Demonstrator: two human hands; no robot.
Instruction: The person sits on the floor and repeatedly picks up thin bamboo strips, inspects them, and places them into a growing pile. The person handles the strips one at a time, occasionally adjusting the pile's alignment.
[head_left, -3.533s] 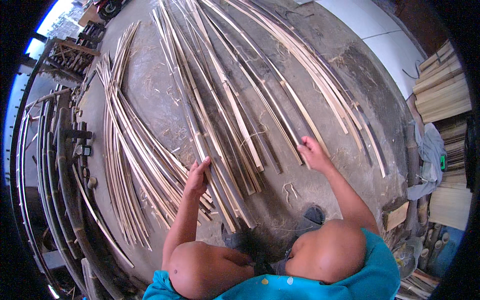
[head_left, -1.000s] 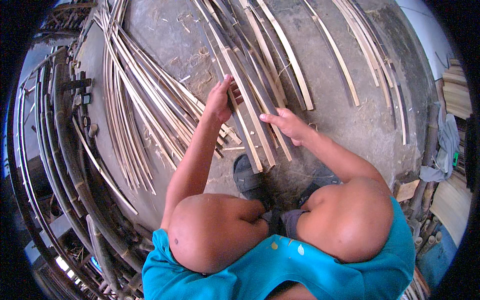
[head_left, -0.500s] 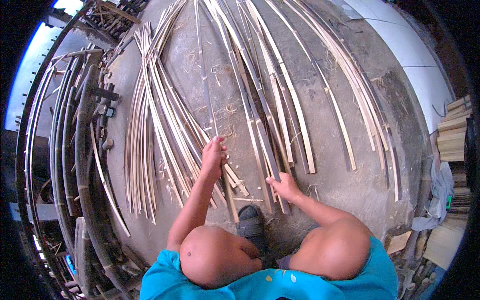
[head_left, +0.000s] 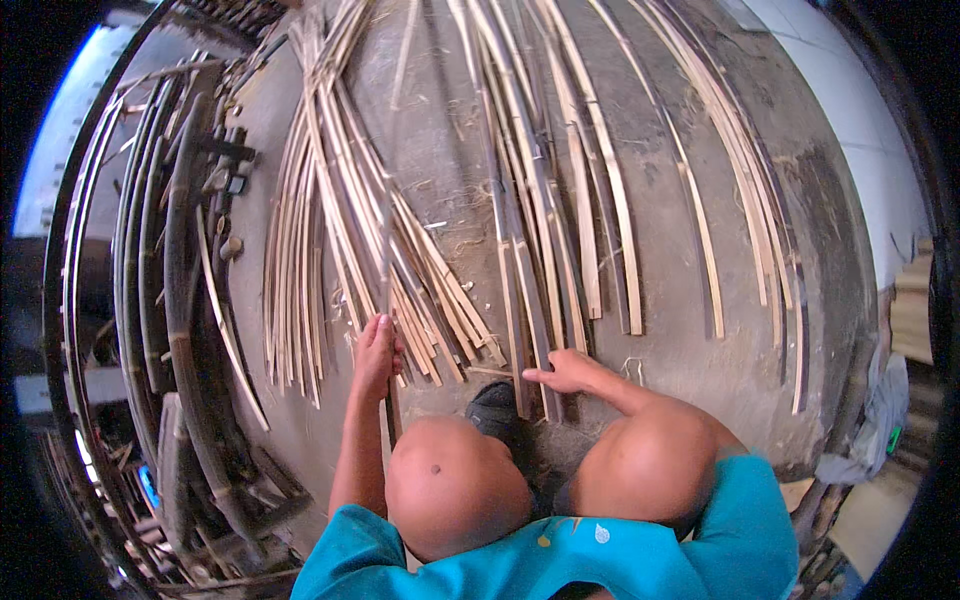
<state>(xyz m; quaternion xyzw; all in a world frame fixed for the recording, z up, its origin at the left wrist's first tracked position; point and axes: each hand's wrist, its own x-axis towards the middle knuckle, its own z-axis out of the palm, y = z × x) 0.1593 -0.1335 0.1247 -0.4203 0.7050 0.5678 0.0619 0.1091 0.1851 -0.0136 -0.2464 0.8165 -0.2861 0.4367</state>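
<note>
A grey, dusty concrete floor (head_left: 440,130) fills most of the view, strewn with fibres and shavings. Along its left edge lies a stack of dark, curved whole bamboo poles (head_left: 180,290), well apart from the person's hands.

On the floor, three loose groups of pale split bamboo strips fan away from the person. The left bundle of thin pale strips (head_left: 300,250) is the densest, its near ends crossing one another just ahead of the left hand. The middle group of wider, darker flat strips (head_left: 530,200) runs straight up the floor, its near ends reaching down to the right hand. The right group of long curved pale strips (head_left: 740,190) lies well apart from both hands.

The person squats in teal shorts (head_left: 560,550), bare knees (head_left: 455,490) low in the view, with a dark shoe (head_left: 495,410) on the floor between them.

The left hand (head_left: 377,350) is closed around a single thin pale strip (head_left: 385,270) that rises from the fist across the left bundle. The right hand (head_left: 565,372) lies flat with fingers extended, pressing on the near ends of the middle group; it grips nothing.
</note>
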